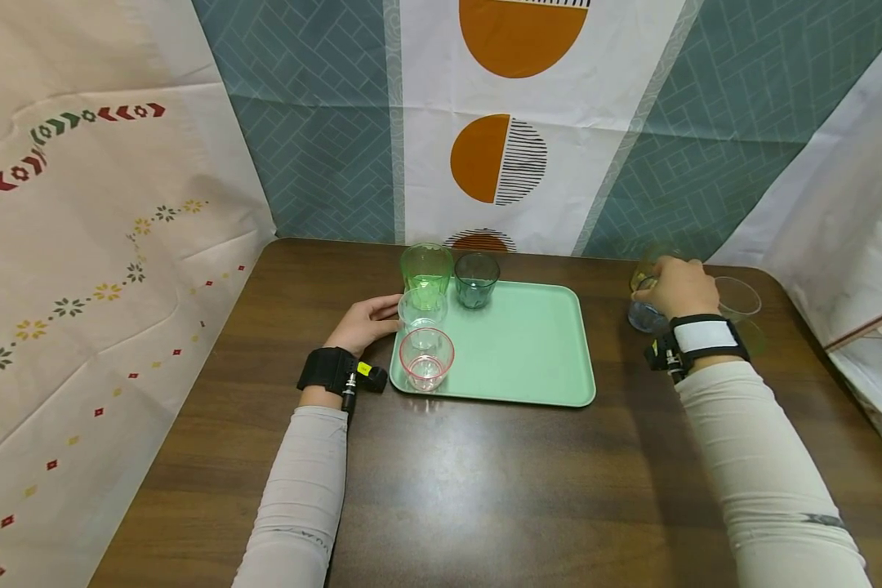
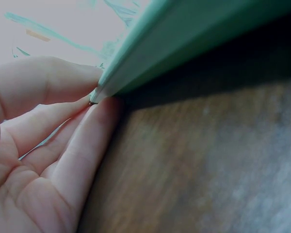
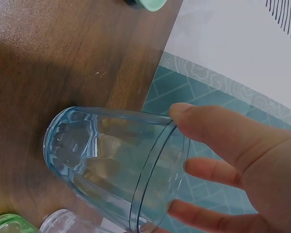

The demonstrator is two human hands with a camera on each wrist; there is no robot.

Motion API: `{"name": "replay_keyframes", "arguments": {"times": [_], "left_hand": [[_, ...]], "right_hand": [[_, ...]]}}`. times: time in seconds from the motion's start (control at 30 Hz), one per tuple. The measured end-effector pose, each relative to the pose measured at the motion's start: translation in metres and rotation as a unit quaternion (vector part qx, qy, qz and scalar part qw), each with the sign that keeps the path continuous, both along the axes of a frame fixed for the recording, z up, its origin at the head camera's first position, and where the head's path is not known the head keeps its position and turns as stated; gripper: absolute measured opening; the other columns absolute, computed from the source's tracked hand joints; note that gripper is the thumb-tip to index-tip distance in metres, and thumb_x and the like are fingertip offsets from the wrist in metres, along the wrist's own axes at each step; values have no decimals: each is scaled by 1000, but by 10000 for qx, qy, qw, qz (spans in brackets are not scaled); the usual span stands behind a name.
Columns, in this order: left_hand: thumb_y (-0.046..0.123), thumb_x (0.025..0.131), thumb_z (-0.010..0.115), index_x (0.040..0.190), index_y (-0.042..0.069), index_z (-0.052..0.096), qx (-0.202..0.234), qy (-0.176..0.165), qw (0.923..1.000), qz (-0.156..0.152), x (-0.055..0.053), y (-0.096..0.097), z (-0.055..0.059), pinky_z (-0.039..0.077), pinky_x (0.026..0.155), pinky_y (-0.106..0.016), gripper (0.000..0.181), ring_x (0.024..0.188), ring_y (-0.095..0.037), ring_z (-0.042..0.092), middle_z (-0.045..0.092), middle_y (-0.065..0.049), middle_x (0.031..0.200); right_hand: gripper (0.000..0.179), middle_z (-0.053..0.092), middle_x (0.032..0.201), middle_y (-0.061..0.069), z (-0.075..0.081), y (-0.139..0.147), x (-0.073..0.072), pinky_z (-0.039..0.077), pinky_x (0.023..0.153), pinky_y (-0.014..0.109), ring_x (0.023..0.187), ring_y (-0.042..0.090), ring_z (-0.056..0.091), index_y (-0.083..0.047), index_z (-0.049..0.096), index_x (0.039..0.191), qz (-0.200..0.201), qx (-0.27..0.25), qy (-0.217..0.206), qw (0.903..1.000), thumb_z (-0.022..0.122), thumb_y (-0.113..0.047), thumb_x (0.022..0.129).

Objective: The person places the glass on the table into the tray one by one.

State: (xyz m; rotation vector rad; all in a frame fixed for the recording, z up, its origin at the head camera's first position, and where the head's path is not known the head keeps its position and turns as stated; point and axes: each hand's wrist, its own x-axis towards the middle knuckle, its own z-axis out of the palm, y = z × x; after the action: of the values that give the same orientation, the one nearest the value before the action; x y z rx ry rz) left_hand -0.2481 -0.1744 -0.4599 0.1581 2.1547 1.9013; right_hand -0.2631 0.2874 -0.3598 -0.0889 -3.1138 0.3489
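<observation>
My left hand (image 1: 371, 327) pinches the left edge of a mint-green tray (image 1: 529, 351); in the left wrist view its thumb and fingers meet at the tray rim (image 2: 131, 58). Along the tray's left side stand a green glass (image 1: 426, 263), a dark grey glass (image 1: 476, 286), a clear glass (image 1: 421, 310) and a pink-rimmed glass (image 1: 426, 367). Far to the right, my right hand (image 1: 683, 287) holds a blue glass (image 3: 106, 145) by its rim from above. The thumb and fingers spread around that rim, and the glass's base is at the wooden table (image 3: 53, 82).
Beside the right hand are a yellowish glass (image 1: 642, 273), a clear glass (image 1: 738, 296) and a green glass (image 1: 751, 336). A patterned cloth (image 1: 338, 163) hangs behind the table's back edge, with more cloth at both sides.
</observation>
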Motion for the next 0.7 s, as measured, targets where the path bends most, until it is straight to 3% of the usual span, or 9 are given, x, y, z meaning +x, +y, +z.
{"name": "replay_keyframes", "arguments": {"times": [0.3,0.7], "left_hand": [[-1,89,63,140,0,45,124,-68,9998,-145,-1,-2,1,39,107,-49,54,129,-31,46,48,-23,141],[1,89,64,140,0,45,107,-69,9998,-177,-1,-3,0,40,107,-48,55,130,-29,45,48,-22,141]], "right_hand": [[58,50,111,40,1,3,2,44,71,71,99,58,44,10,55,118,50,-88,35,9999,73,-31,81],[52,54,104,38,7,-1,6,46,65,68,93,55,48,9,59,110,160,-163,278,9994,74,-30,80]]}}
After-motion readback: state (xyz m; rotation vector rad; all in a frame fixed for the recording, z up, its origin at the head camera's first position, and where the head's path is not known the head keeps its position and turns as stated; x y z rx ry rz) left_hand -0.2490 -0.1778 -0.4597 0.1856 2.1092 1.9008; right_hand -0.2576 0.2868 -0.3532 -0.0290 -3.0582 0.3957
